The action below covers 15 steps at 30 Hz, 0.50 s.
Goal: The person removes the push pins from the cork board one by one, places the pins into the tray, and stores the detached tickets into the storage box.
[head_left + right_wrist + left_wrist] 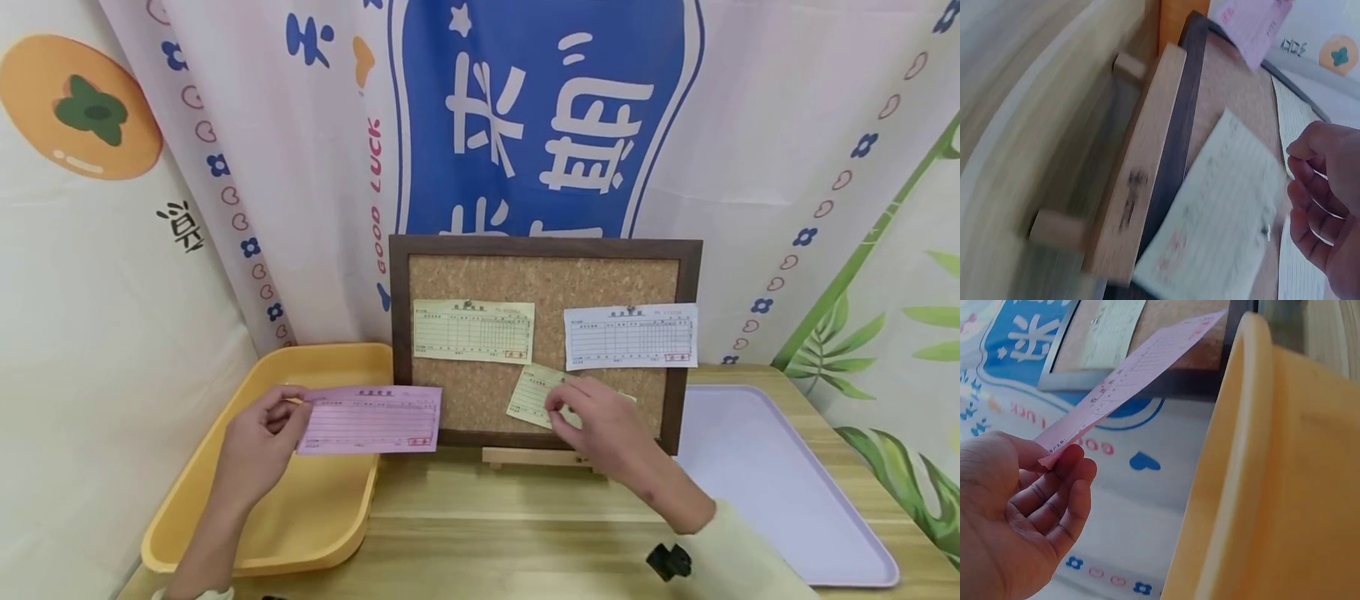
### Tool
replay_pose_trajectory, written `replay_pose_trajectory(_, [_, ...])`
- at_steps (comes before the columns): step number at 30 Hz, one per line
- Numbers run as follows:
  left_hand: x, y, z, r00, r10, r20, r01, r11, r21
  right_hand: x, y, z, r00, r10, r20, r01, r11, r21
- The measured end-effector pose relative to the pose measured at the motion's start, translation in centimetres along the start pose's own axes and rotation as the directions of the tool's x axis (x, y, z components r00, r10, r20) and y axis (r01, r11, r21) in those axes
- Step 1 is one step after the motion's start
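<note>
Behind the right hand, part of the lower yellow slip is hidden (in the right wrist view it blurs past reading). The left hand covers a bit of the pink slip. Beside that hand, the left wrist view crops the yellow tray.

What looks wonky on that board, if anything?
The lower yellow slip on the corkboard is crooked: its right end dips, while the upper yellow slip and white slip hang almost straight. The white slip also sticks out over the right side of the dark frame.
</note>
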<state>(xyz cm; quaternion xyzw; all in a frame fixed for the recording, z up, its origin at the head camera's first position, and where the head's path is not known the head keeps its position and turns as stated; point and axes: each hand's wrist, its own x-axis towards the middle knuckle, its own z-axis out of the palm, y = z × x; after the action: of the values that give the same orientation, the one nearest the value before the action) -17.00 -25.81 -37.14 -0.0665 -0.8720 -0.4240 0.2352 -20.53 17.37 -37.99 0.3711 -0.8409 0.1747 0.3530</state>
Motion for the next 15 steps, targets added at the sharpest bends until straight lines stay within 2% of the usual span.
replay_pose_trajectory(5, [-0.1, -0.8, -1.1, 0.998, -0.059, -0.018, 0.059, 0.998, -0.011, -1.9, 1.4, -2.3, 0.998, 0.060, -0.009, -0.060, 0.998, -0.036])
replay_pose_trajectory(9, [-0.2, -1.7, -1.7, 0.997, -0.081, -0.013, 0.081, 0.997, -0.004, -3.6, 2.2, -4.3, 0.993, 0.114, -0.011, -0.114, 0.991, -0.070])
replay_pose_trajectory(15, [-0.2, -3.3, -2.3, 0.991, -0.130, -0.023, 0.130, 0.991, 0.025, -6.1, 3.7, -7.1, 0.981, 0.186, -0.058, -0.192, 0.974, -0.123])
